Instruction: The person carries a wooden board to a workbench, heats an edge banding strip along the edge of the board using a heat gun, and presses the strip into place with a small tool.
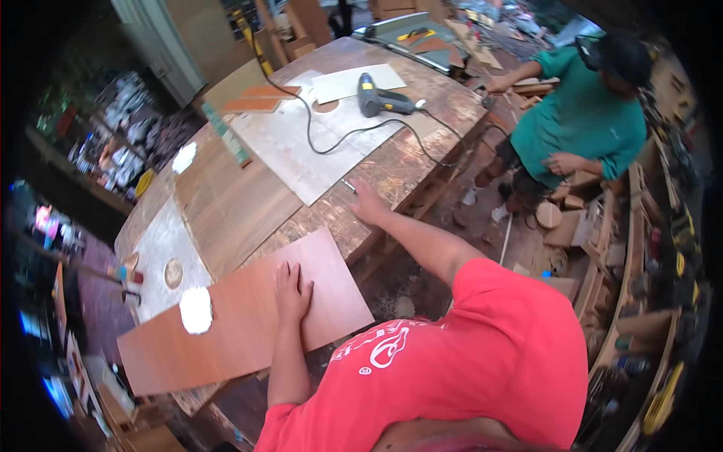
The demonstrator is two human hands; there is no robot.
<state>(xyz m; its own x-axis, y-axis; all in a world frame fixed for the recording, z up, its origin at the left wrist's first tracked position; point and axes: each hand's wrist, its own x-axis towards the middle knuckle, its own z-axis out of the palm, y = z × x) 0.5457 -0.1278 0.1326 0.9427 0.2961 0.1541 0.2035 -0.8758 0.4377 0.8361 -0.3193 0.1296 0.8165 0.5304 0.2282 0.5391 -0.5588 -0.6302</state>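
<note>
My left hand [292,294] lies flat, fingers spread, on a reddish-brown plywood board [245,305] along the table's near side. A white patch [196,310] shows on that board's left part. My right hand [369,202] is at the table's right edge, its fingers closed on a slim, pen-like thing [349,185] whose tip points toward the grey-white sheet. Its exact kind is too small to make out. Beyond lie a brown wood-grain panel [237,200] and a grey-white sheet [331,166].
A grey heat gun [369,96] with a black cord [339,142] lies on the worn wooden table [422,162]. A table saw [407,38] stands at the far end. At right, a person in a green shirt [580,120] stands among wood offcuts [548,215].
</note>
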